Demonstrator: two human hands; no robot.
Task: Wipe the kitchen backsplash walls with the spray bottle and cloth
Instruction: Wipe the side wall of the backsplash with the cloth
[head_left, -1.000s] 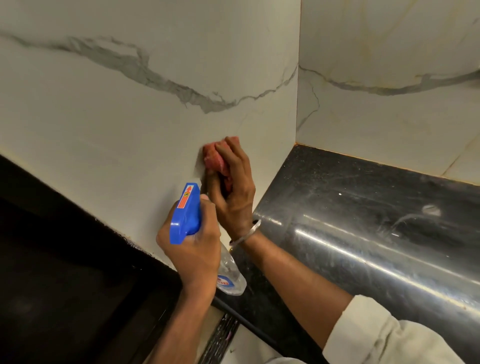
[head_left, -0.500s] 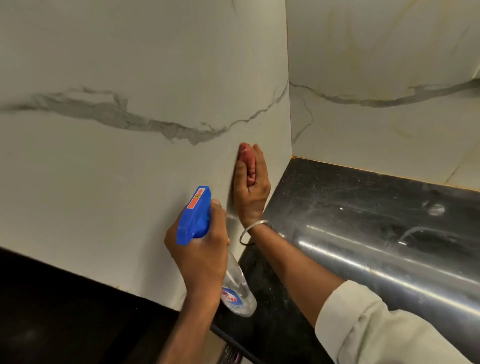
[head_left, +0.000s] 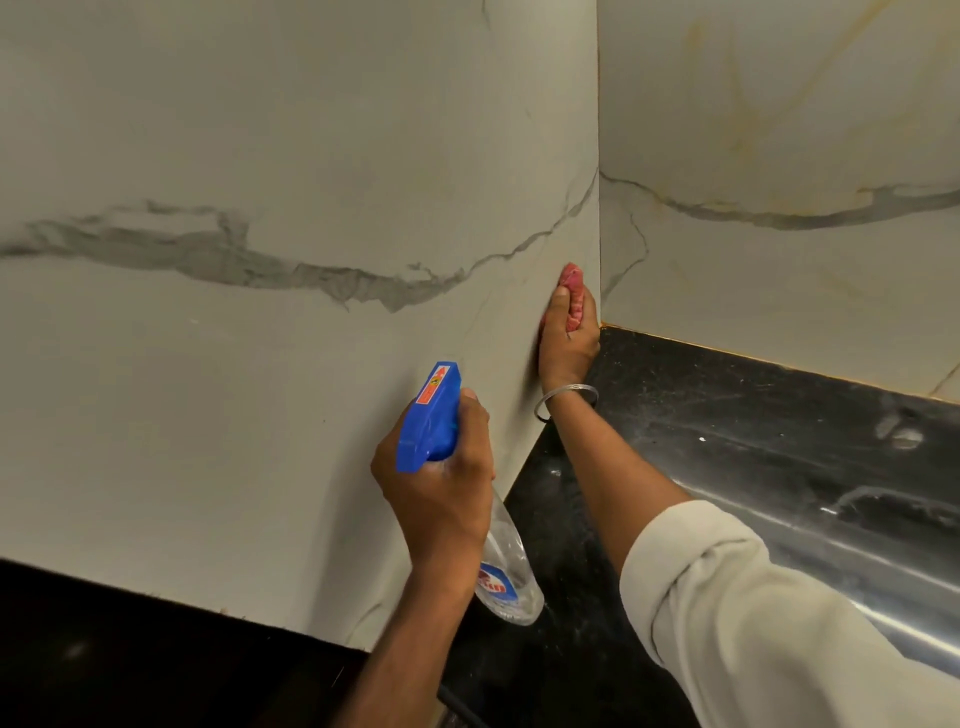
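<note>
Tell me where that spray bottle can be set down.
Black counter lies bare right of the right forearm, up to the back wall. The corner is crowded: right hand presses the cloth to the side wall, left hand holds the spray bottle just below.

Matt veined marble backsplash (head_left: 311, 156); glossy black stone counter (head_left: 753, 441).

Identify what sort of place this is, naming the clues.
Probably a kitchen corner: marble-look backsplash walls meeting above a polished black countertop, with a red cloth and spray bottle in use.
</note>
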